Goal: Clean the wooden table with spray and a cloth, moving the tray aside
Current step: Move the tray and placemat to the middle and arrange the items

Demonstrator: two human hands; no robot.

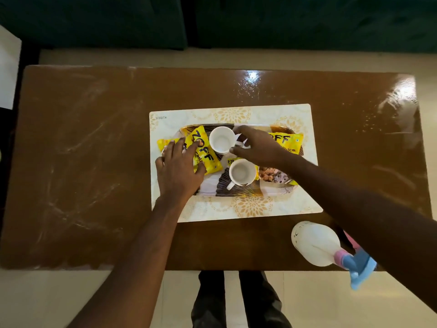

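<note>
The brown wooden table (82, 162) shows pale wipe streaks on its left half and a glossy wet sheen at the right. At its middle a cream floral placemat (236, 114) carries a patterned tray (236, 191). The tray holds two white cups, one far (221, 139) and one near (241, 172), plus yellow snack packets (205, 157). My left hand (179, 169) lies spread over the tray's left end, on a packet. My right hand (257, 147) curls around the far cup's handle. A white spray bottle (314, 242) lies at the front right edge. A pink cloth (352, 240) peeks from under my right forearm.
A dark green sofa (307, 20) runs along the table's far side. A white object (8, 67) stands off the far left corner. My legs (236, 299) are against the near edge, on a pale tiled floor.
</note>
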